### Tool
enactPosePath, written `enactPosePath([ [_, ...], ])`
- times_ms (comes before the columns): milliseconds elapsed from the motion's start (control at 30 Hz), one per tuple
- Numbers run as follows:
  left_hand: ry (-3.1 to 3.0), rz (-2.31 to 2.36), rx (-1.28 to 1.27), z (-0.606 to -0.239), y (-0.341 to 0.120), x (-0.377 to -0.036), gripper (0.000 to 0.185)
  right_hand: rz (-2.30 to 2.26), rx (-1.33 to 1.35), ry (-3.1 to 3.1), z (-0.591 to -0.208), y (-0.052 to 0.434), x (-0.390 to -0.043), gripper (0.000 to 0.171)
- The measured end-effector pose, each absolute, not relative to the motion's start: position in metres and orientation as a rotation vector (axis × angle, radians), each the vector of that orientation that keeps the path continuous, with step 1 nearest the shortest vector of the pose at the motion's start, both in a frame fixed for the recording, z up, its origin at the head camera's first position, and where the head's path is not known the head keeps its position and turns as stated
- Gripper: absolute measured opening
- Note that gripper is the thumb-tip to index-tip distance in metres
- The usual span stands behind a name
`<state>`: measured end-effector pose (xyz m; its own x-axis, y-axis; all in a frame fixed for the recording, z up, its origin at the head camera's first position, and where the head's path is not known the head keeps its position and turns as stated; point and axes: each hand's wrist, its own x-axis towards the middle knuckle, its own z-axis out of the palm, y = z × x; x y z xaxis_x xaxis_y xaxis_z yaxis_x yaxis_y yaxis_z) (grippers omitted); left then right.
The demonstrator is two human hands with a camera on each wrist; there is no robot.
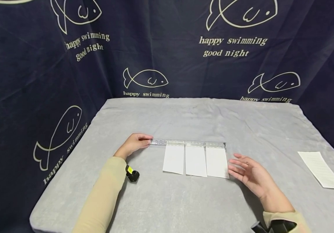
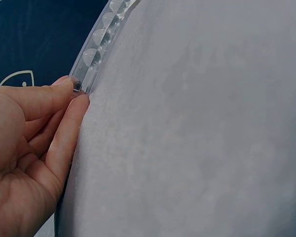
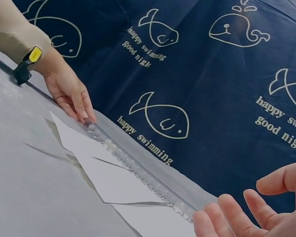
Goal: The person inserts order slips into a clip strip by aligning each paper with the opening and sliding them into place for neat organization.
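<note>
A clear plastic ticket rail (image 1: 188,143) with a row of round clear beads inside lies crosswise in the middle of the table. My left hand (image 1: 133,144) pinches its left end between thumb and fingers, also plain in the left wrist view, where the beads (image 2: 92,58) show. Three white paper slips run from the rail toward me: a left slip (image 1: 174,158), a middle slip (image 1: 196,160) and a right slip (image 1: 217,162). Beside the right slip, my right hand (image 1: 252,174) has its fingers spread and loosely bent, holding nothing; whether a fingertip touches that slip's edge I cannot tell.
Another paper slip (image 1: 322,170), with faint lines on it, lies apart at the table's right. Grey cloth covers the table (image 1: 167,207). A dark blue curtain (image 1: 184,64) with fish prints hangs behind it and along the sides.
</note>
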<state>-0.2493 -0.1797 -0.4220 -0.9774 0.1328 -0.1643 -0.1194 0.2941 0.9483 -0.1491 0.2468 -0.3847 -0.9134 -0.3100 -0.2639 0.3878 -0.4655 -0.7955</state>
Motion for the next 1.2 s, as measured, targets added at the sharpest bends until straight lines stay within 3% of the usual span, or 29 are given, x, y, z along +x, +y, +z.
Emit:
enactPosePath([
  [1200,2.292,1.759,0.002,-0.419,-0.181,-0.250,0.031,-2.469,-0.023,1.100,-0.391,0.285,-0.157,0.031],
])
